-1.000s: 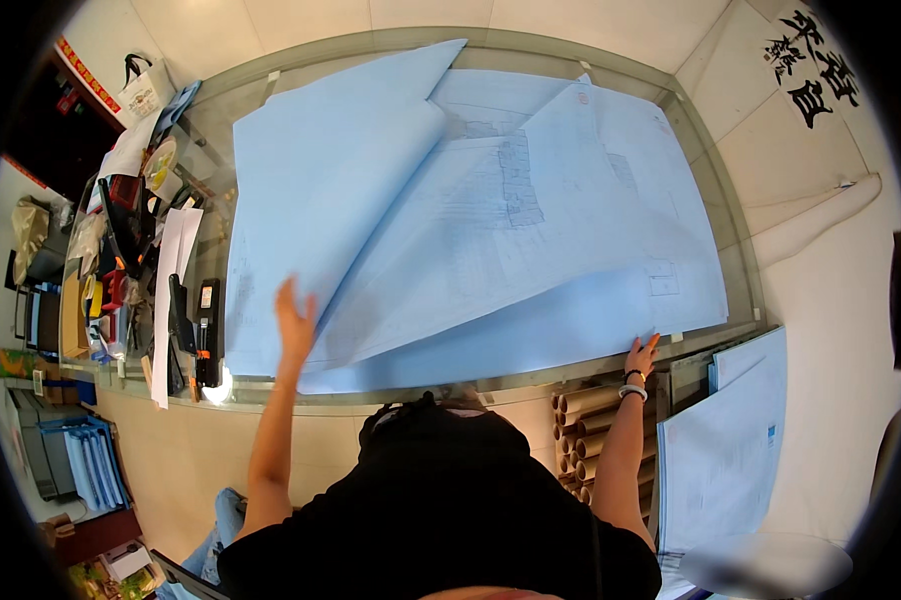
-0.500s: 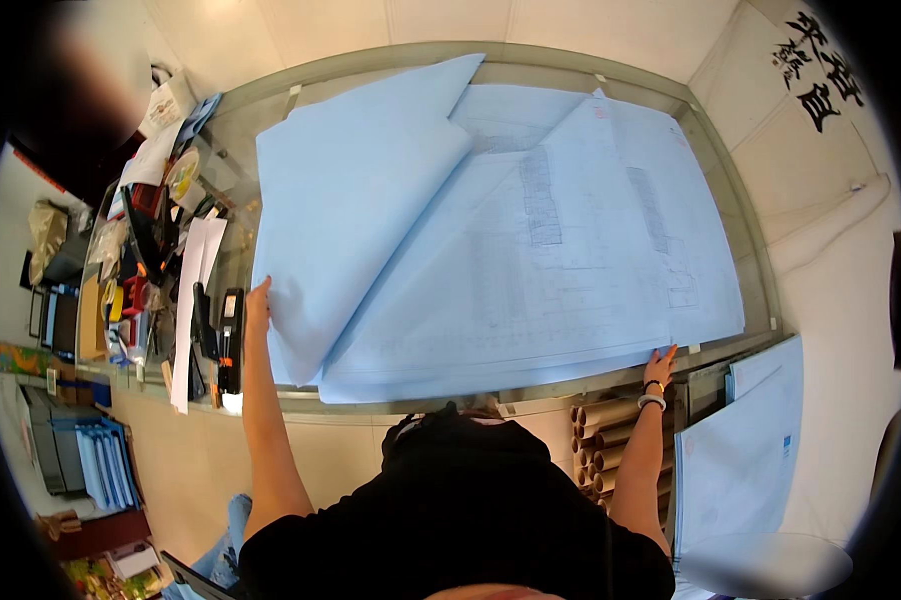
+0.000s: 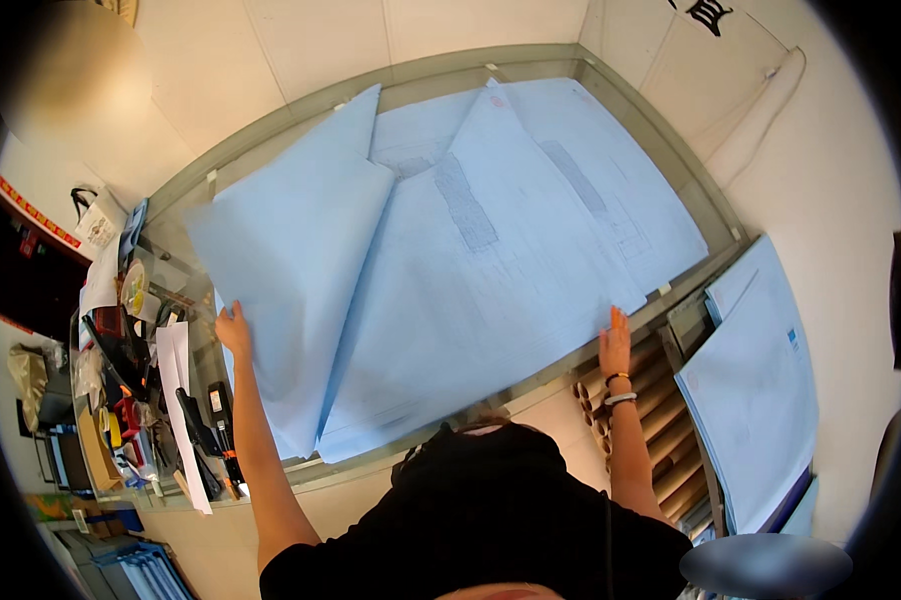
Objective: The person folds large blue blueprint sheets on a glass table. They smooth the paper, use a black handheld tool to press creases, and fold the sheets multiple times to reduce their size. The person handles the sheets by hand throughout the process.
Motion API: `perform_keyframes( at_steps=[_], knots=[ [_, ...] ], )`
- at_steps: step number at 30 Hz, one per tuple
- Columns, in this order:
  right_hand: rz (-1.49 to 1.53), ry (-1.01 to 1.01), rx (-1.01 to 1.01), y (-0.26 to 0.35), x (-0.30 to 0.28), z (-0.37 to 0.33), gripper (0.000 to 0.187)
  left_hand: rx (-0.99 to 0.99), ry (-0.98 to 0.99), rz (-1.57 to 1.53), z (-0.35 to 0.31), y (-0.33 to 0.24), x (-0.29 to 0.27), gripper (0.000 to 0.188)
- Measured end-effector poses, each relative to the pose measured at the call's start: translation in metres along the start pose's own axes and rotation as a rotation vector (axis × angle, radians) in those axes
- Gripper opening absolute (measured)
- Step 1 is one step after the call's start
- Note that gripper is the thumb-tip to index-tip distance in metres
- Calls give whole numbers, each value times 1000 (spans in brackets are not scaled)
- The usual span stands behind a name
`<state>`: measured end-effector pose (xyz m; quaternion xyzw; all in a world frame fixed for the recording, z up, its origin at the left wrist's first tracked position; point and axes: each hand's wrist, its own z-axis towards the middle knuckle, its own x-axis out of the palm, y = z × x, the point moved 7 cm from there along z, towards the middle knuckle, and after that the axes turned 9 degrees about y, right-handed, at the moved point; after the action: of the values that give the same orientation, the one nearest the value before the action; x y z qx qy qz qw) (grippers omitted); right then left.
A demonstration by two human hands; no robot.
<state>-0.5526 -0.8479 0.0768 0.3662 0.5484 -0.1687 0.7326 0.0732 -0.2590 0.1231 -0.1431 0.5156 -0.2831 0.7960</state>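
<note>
Large blue drawing sheets (image 3: pixel 531 250) lie stacked on a glass-topped table, with fine line plans printed on them. At the left, a big blank flap (image 3: pixel 291 215) of the top sheet is folded over in a long slanting crease, and its far left corner is blurred. My left hand (image 3: pixel 234 328) is closed on the flap's left edge, thumb on top and the other fingers partly hidden. On the right, my right hand (image 3: pixel 616 343) rests at the stack's near edge, fingers stretched out and holding nothing. Bracelets circle that wrist.
The table's glass rim (image 3: pixel 411 72) runs around the sheets. Left of them lie white paper strips (image 3: pixel 181 400), a black cutter-like tool (image 3: pixel 221 415) and jumbled tools. Cardboard tubes (image 3: pixel 661 410) are stacked below at right, beside more blue sheets (image 3: pixel 756 370) hanging or leaning.
The view has turned, so the table appears slanted. The flap's far left corner has shifted and blurred with motion. My right hand's fingers are now straighter along the edge; my left keeps its hold.
</note>
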Motion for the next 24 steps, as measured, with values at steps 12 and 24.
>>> perform_keyframes(
  at_steps=[12, 24],
  knots=[
    [298, 79, -87, 67, 37, 7, 55, 499, -27, -61, -99, -229, -113, 16],
    [1679, -50, 450, 14, 47, 9, 81, 743, 838, -90, -263, -253, -44, 59]
  ],
)
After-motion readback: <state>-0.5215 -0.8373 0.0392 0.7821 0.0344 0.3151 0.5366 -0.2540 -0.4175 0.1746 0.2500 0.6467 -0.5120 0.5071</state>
